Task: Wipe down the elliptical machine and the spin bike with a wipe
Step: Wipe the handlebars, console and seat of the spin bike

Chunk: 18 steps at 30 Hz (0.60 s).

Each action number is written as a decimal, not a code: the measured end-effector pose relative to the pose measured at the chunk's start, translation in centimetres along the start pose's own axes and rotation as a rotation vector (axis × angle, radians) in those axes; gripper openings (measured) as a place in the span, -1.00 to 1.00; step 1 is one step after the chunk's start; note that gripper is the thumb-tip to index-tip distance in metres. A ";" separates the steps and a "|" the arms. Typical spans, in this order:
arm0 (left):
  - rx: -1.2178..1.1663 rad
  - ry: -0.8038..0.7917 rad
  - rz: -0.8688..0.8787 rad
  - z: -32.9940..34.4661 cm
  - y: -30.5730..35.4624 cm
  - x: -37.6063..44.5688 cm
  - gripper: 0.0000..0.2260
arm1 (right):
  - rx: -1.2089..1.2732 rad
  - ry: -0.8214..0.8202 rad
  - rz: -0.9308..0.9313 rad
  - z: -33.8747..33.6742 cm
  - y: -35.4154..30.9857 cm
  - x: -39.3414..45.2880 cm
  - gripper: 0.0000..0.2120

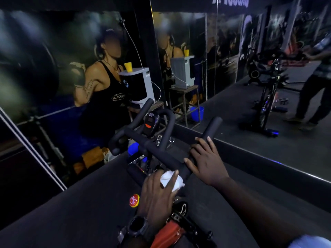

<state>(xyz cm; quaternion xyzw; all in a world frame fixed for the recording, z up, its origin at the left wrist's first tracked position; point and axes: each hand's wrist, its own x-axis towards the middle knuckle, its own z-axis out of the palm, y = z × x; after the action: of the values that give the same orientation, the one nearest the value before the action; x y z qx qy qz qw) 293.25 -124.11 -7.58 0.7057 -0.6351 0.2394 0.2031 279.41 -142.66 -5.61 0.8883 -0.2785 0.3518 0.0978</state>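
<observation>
Dim room, dark shadows; soft blur throughout (worst at edges), wide-angle bending of lines.

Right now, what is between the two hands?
Only a short bit of black handlebar, seen in the head view. The left hand holds the wipe against it; the right hand rests on it.
</observation>
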 end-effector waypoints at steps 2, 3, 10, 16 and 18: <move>-0.006 0.043 0.027 0.7 0.1 -0.6 -0.58 | 0.011 0.002 0.010 0.1 -0.1 0.0 -0.62; -0.017 0.063 0.030 1.1 0.2 -0.6 -0.57 | 0.014 0.000 0.013 0.1 -0.1 0.0 -0.62; -0.074 0.071 -0.074 1.2 2.6 4.7 -0.69 | 0.022 -0.004 0.012 0.2 -0.1 0.0 -0.63; -0.014 -0.032 -0.375 1.5 -0.8 8.6 -0.84 | 0.025 -0.017 -0.006 -0.2 0.4 0.0 -0.62; 0.010 -0.052 -0.398 1.2 -2.9 9.0 -0.84 | 0.025 -0.022 0.001 -0.3 0.2 0.0 -0.62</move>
<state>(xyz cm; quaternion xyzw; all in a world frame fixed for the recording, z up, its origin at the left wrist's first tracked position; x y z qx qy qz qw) 296.96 -131.72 -3.14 0.8242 -0.4870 0.1795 0.2263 279.14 -142.77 -5.39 0.8931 -0.2754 0.3457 0.0837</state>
